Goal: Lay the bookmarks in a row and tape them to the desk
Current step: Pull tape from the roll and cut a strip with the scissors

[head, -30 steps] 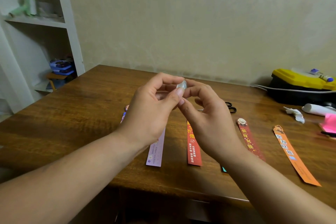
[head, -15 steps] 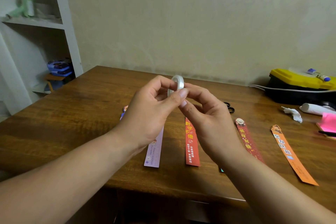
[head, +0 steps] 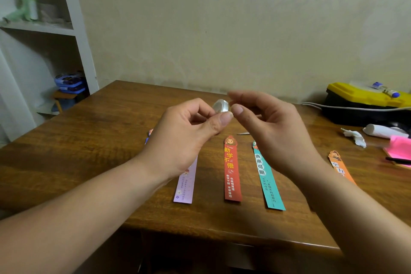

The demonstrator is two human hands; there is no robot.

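On the wooden desk [head: 89, 151] the bookmarks [head: 231, 171] I can see lie in a row, seemingly untaped, so taping looks still to do, while above them my left hand [head: 184, 138] pinches the tape roll [head: 220, 107] and my right hand [head: 273, 131] curls just beside it, whether gripping a loose end I cannot tell.

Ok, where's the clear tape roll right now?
Head view, centre: the small clear tape roll is pinched in the left hand, beside the fingers of the right hand.

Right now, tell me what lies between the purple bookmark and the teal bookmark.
The red bookmark, flat on the desk, as the head view shows.
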